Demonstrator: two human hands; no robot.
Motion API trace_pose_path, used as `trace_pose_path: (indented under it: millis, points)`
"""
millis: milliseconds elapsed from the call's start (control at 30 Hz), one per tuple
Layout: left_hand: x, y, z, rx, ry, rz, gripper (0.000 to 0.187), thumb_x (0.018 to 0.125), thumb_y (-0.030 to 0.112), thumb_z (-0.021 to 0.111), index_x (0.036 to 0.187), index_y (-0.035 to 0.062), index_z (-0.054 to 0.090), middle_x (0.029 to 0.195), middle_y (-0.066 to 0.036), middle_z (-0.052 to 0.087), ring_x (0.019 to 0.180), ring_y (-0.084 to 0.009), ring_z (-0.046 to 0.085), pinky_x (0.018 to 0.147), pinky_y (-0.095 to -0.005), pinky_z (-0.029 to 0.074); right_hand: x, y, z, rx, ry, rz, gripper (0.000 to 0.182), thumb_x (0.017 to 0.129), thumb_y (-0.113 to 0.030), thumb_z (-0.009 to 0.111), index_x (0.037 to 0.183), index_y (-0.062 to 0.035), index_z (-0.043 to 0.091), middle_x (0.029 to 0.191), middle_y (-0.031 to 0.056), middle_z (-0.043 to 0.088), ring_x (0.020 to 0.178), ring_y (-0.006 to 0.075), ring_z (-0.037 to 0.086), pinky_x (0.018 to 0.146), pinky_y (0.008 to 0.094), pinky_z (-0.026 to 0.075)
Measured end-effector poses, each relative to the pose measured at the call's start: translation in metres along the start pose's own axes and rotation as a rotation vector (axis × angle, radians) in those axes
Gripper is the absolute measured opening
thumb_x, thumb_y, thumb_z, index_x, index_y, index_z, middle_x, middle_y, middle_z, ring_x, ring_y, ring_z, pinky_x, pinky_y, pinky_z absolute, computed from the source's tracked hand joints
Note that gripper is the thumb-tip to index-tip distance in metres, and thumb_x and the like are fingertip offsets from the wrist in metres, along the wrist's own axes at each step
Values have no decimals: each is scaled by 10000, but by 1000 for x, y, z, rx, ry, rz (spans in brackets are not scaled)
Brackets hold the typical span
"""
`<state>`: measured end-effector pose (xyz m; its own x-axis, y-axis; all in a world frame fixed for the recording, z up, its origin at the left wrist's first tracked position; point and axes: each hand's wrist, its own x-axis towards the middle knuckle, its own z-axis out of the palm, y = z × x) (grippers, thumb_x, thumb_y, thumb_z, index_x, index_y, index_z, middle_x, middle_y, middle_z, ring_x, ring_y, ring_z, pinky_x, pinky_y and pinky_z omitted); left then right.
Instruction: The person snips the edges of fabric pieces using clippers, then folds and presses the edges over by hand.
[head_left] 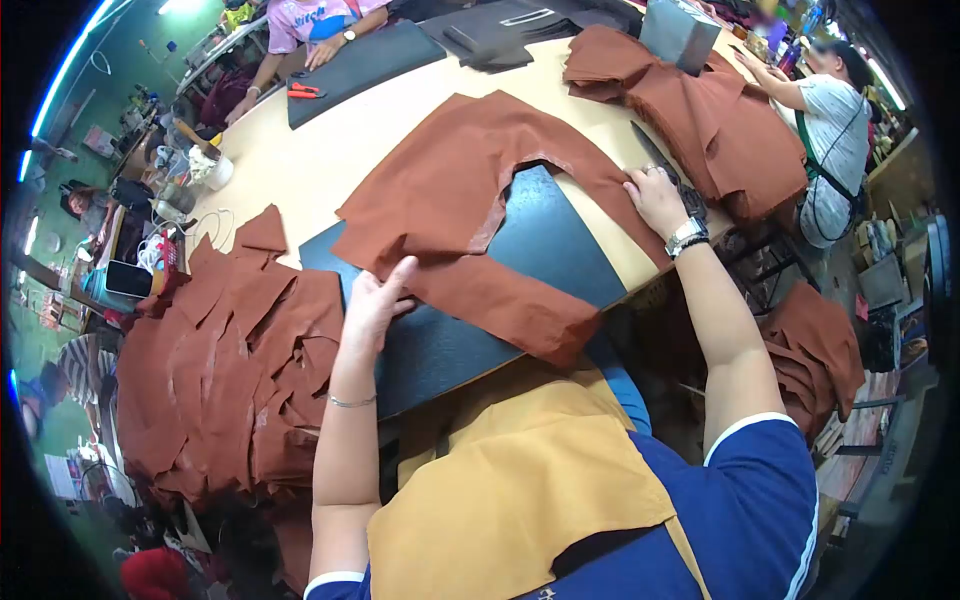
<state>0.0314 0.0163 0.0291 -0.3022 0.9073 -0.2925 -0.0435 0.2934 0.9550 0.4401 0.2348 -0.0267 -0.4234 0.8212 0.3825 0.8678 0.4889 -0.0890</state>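
The big light-coloured table [300,160] holds many things. A dark mat [560,250] lies on the table near the person. A brown cloth piece [470,190] lies partly on the mat. Left of the mat sits a pile of brown cloth pieces [230,370]. Far behind the mat lie red scissors [303,91] and another dark mat [365,62].

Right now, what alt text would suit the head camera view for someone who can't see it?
A person's left hand and right hand press flat on a rust-brown fabric piece spread over a dark mat on a table. A pile of similar pieces lies at left; other people sit at the far side.
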Motion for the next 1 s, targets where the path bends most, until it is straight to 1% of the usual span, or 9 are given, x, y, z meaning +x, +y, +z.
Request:
trace_pose_path:
  millis: [67,133,300,400,500,600,700,767,1000]
  points:
    - [13,-16,3,124,-132,0,500,899,293,715,1267,-9,561,1176,-82,653,1002,-151,637,817,-348,538,-1,-6,1,-89,-59,27,260,911,-195,557,1096,-15,596,997,206,629,997,362,611,871,475,498]
    - [25,-27,8,-44,60,161,449,921,250,674,1267,-12,558,1184,-92,647,1024,-165,635,870,-350,527,5,-12,2,-100,-73,112,193,884,-131,510,998,12,573,956,267,635,932,411,633,863,500,499]
    - [37,-26,-31,-743,133,69,408,1009,246,489,1315,-24,505,1315,-120,579,1212,-245,570,1040,-397,453,18,10,10,199,-77,402,417,921,-242,409,1168,58,561,1065,352,625,1069,476,594,952,532,451]
    - [37,-35,-32,-673,157,129,416,1032,265,468,1357,6,475,1324,-114,573,1227,-230,550,1076,-383,413,35,21,7,412,-258,514,655,966,-480,366,1247,73,575,1266,384,523,1256,443,489,1065,470,370]
    - [35,-34,-33,-577,120,158,465,1026,310,503,1387,23,447,1312,-108,574,1184,-206,571,1035,-358,447,32,16,-2,620,-153,687,638,985,-517,482,1177,77,614,1149,277,649,1127,284,616,987,410,441]
    - [23,-14,-21,-372,99,151,438,983,275,611,1322,13,519,1229,-83,622,1079,-152,614,920,-303,502,29,25,-3,651,478,565,383,1010,-360,535,1106,-1,626,979,124,690,902,208,649,829,328,503]
    - [22,-24,-16,8,30,237,336,957,195,657,1232,10,598,1147,-59,662,1019,-124,620,880,-275,498,26,-46,-45,745,374,490,267,1024,-301,514,1084,-71,637,920,116,676,879,236,653,791,376,501]
    - [28,-35,-12,-58,72,332,264,953,142,658,1171,-3,625,1120,-52,673,997,-111,620,858,-257,497,24,-85,-39,617,290,104,227,1002,-272,547,1103,-92,640,925,125,675,883,287,665,775,383,511]
    - [37,-48,-21,-175,103,447,290,957,121,640,1218,-1,605,1155,-46,661,1026,-116,619,899,-257,493,73,-177,-10,43,-139,-235,209,909,-270,634,1078,-154,670,1057,60,704,1040,267,664,1066,656,306]
